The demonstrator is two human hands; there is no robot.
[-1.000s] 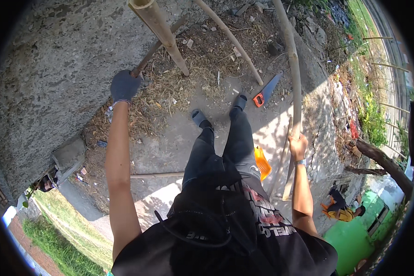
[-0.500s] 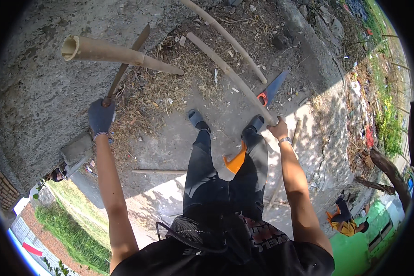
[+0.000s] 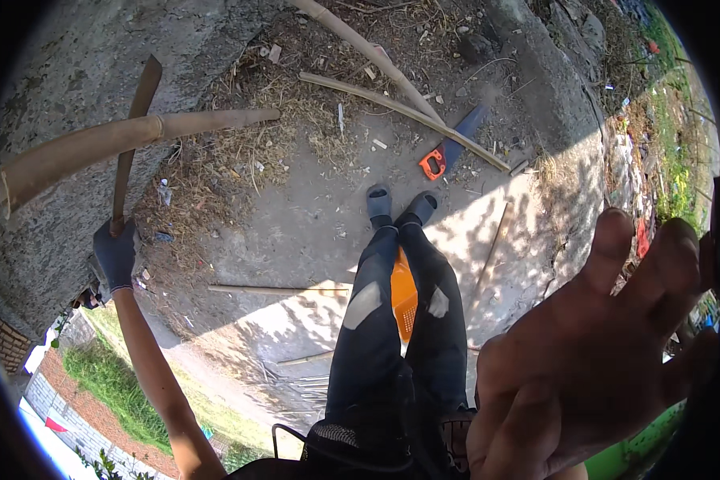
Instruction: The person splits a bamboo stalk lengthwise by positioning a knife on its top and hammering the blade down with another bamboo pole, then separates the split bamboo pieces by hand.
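Observation:
My left hand [image 3: 116,258], in a dark glove, grips the handle of a machete [image 3: 142,94] at the left. Its long brown blade crosses a bamboo pole [image 3: 96,150], whose upper end leans toward me; I cannot tell whether the blade is wedged in it. My bare right hand [image 3: 580,360] is raised large and close at the lower right, fingers spread, holding nothing. A split bamboo length [image 3: 376,98] lies on the ground over a handsaw [image 3: 468,128] with an orange handle.
Another bamboo pole [image 3: 360,44] lies at the far middle. An orange plastic seat [image 3: 404,296] shows between my legs. More bamboo pieces [image 3: 280,290] lie on the ground behind my feet. A rough concrete slab [image 3: 48,88] fills the left, and a concrete ledge [image 3: 548,88] runs at the far right.
My right hand has let go of the bamboo length, now on the ground, and risen close to view. My left hand, the machete and the leaning pole have shifted left. My feet are closer together.

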